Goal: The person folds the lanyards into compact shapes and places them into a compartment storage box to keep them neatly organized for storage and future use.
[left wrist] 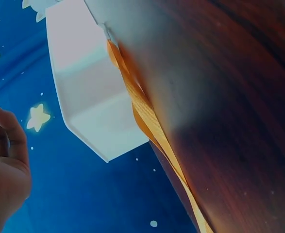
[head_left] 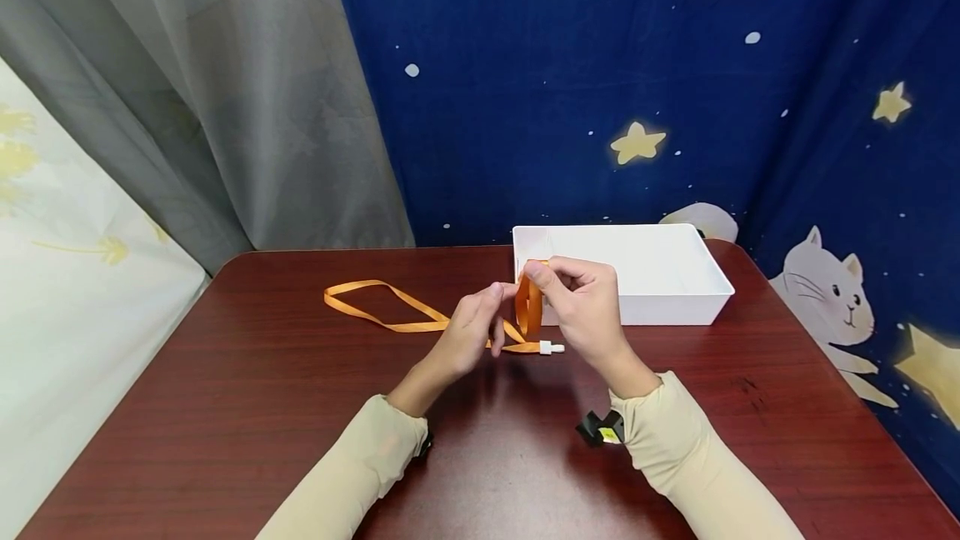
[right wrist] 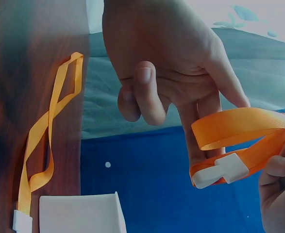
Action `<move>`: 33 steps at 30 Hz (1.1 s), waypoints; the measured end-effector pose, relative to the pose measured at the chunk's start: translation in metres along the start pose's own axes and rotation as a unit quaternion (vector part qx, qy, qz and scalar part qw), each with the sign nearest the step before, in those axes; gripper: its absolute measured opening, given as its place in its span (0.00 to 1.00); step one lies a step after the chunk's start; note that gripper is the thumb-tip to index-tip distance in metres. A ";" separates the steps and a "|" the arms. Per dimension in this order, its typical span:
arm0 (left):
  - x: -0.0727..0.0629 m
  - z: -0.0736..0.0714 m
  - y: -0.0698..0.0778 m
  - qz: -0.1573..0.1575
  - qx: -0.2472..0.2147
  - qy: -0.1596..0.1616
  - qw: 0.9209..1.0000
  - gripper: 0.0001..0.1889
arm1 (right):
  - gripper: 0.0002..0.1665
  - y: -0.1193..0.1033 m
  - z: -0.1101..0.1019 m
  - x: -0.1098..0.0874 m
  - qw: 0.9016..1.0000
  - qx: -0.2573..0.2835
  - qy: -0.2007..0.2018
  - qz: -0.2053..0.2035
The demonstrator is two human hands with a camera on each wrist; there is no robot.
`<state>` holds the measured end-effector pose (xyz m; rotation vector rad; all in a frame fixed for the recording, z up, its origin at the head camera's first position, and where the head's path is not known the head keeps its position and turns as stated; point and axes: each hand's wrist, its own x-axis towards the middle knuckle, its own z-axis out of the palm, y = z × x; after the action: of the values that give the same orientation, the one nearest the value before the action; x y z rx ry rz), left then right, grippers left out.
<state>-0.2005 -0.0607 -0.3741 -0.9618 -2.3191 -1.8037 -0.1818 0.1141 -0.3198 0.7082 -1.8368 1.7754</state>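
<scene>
My right hand (head_left: 587, 298) pinches an orange lanyard (right wrist: 234, 128), folded into a loop with a white plastic clip (right wrist: 222, 170) lying against the strap. My left hand (head_left: 468, 327) is beside that loop, its forefinger reaching the strap. The right wrist view shows two left fingers straight behind the strap, the thumb tip at its upper edge and the other fingers bent loosely. A second orange lanyard (head_left: 405, 327) lies in a long loop on the table under the hands; its white clip (head_left: 551, 347) points right. Left-hand fingers also show at the edge of the left wrist view.
A shallow white box (head_left: 637, 309) stands at the back right of the dark red wooden table (head_left: 247, 407), just behind the hands. Behind the table hang a grey curtain (head_left: 285, 107) and a blue curtain with stars (head_left: 525, 107).
</scene>
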 end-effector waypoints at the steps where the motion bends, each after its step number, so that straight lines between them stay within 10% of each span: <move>1: 0.000 0.000 0.000 0.004 -0.002 -0.001 1.000 0.26 | 0.08 0.000 0.000 0.000 1.000 0.001 0.001 -0.001; 20: -0.001 0.010 -0.011 0.108 0.059 0.019 0.992 0.18 | 0.09 0.005 0.000 0.002 1.000 0.018 0.005 0.024; 33: 0.006 0.015 -0.004 0.085 0.038 0.073 0.993 0.08 | 0.10 0.004 0.000 0.002 0.999 0.035 -0.005 0.034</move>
<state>-0.2025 -0.0452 -0.3802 -0.9496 -2.1318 -1.6491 -0.1860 0.1137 -0.3209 0.6898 -1.8339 1.8899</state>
